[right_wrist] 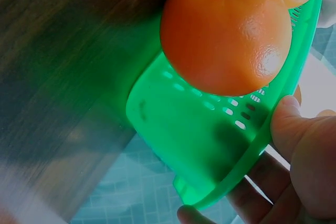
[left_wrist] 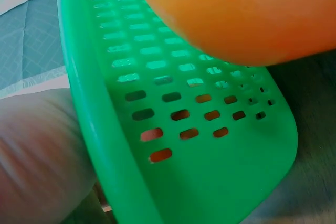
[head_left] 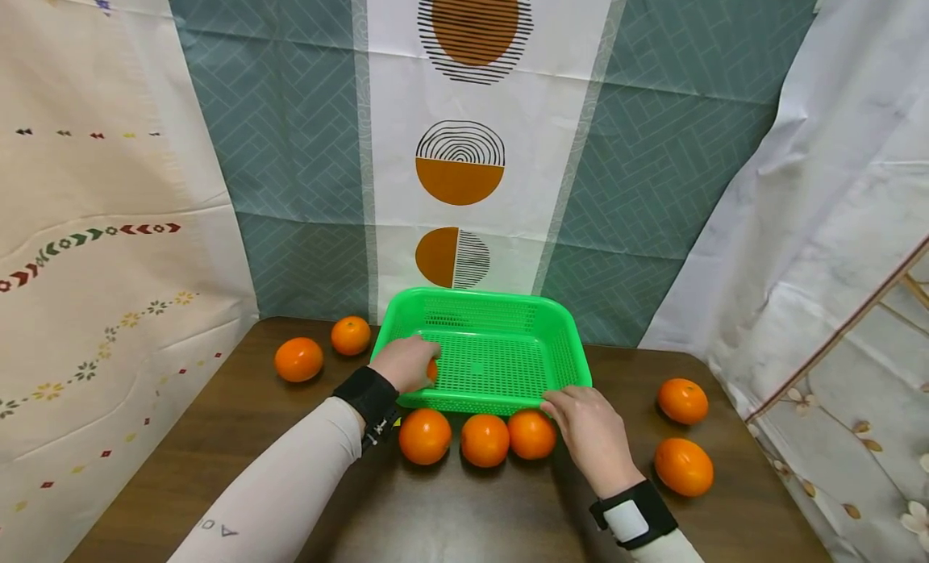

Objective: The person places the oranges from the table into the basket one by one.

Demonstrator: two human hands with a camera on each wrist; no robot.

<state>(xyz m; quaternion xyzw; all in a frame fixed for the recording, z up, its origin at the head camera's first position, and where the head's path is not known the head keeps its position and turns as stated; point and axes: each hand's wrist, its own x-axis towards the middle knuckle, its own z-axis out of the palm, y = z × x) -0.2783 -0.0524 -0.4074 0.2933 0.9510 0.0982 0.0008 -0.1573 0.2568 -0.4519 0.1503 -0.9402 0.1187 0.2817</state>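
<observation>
A green plastic basket [head_left: 501,403] with perforated walls stands at the back of the table. My left hand [head_left: 408,363] reaches over its left front rim and holds an orange [head_left: 432,371] low inside, mostly hidden by the fingers. Through the wall holes in the left wrist view, orange colour shows beside that hand [left_wrist: 39,156]. At the front right corner, my right hand [head_left: 591,434] grips the basket rim, with the thumb [right_wrist: 286,121] on the near side and fingers beyond. Three oranges sit along the basket's front: one on the left [head_left: 425,436], one in the middle [head_left: 485,440], one on the right [head_left: 532,434].
Two oranges lie at the table's left back, one nearer [head_left: 299,360] and one farther [head_left: 351,335]. On the right are two more, a back one [head_left: 682,401] and a front one [head_left: 684,467]. Patterned cloth [head_left: 305,143] hangs behind the brown table [head_left: 239,434].
</observation>
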